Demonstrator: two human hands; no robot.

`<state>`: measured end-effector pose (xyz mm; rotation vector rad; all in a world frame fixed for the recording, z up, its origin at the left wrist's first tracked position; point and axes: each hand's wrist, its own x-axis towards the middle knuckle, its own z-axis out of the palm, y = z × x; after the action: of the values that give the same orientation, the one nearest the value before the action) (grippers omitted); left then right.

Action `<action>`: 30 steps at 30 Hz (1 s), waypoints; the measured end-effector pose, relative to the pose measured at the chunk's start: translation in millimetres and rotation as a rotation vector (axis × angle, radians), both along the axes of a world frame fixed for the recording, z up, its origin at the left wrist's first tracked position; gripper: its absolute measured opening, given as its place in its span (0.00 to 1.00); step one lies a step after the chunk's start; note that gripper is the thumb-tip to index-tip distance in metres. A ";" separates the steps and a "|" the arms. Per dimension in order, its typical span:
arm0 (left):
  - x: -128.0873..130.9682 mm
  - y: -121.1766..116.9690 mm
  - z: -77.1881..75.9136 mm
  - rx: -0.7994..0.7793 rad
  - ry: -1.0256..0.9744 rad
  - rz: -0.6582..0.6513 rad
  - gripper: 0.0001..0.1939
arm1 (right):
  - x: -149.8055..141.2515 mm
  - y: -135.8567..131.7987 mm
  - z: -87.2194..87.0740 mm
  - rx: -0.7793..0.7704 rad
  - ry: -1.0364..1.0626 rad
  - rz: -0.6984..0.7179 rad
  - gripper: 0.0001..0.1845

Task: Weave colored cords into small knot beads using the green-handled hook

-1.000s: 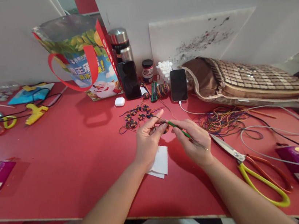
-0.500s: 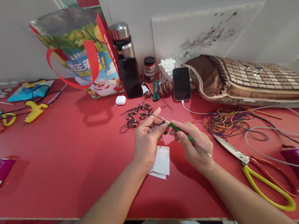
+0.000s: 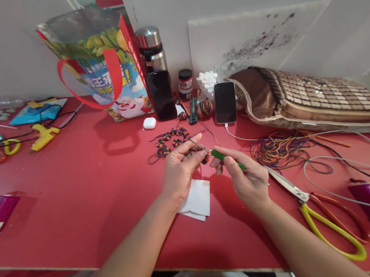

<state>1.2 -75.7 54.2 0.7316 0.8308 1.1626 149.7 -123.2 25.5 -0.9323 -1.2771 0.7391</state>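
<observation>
My right hand (image 3: 244, 174) is closed around the green handle of a crochet hook (image 3: 219, 154), whose thin metal shaft points up and left to my other hand. My left hand (image 3: 183, 163) pinches a small multicoloured crochet piece (image 3: 205, 157), mostly hidden by the fingers, with dark yarn running over the raised forefinger. Just beyond my left hand lies a chain of small multicoloured crochet pieces (image 3: 163, 151) on the red table (image 3: 78, 207). White paper sheets (image 3: 198, 200) lie under my hands.
Large scissors (image 3: 302, 198) and a heap of loose yarn (image 3: 275, 151) lie at the right. Behind stand a yarn ball (image 3: 204, 109), two phones (image 3: 161, 96), a flask (image 3: 151, 47) and a shopping bag (image 3: 104, 72). A glue gun (image 3: 44, 136) lies at the left.
The crochet hook and my right hand have shifted slightly right, away from my left hand. My left hand keeps its pinch on the crochet piece.
</observation>
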 end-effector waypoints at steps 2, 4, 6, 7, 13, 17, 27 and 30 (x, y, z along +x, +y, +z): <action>-0.8 -0.1 -0.6 0.044 0.053 -0.001 0.19 | 0.7 -0.3 3.1 -0.007 -0.006 -0.025 0.15; -1.7 -0.1 -0.5 0.066 0.093 0.002 0.19 | 2.0 0.1 5.6 -0.015 -0.025 -0.028 0.15; -2.6 0.0 0.2 0.052 0.112 0.009 0.21 | 3.3 1.1 6.5 -0.022 -0.034 -0.012 0.14; -3.1 0.1 0.7 0.038 0.114 0.008 0.22 | 3.8 1.5 6.0 -0.029 -0.025 0.000 0.14; -6.4 1.1 2.8 0.001 0.083 0.023 0.22 | 4.9 1.6 -2.2 -0.096 0.108 0.064 0.13; -3.9 -2.3 3.8 0.031 0.131 0.070 0.22 | 3.9 1.5 -1.0 -0.083 0.074 0.061 0.13; 8.4 -8.7 2.3 -0.055 -0.009 0.098 0.23 | -7.8 -4.5 -5.5 0.105 -0.226 -0.081 0.22; 2.8 -3.4 4.5 -0.095 -0.076 0.030 0.22 | -6.8 -2.5 -9.6 0.027 -0.065 -0.014 0.18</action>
<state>4.1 -79.0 58.7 0.5945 0.8296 1.1624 142.9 -125.7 15.9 -0.9488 -1.3334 0.6833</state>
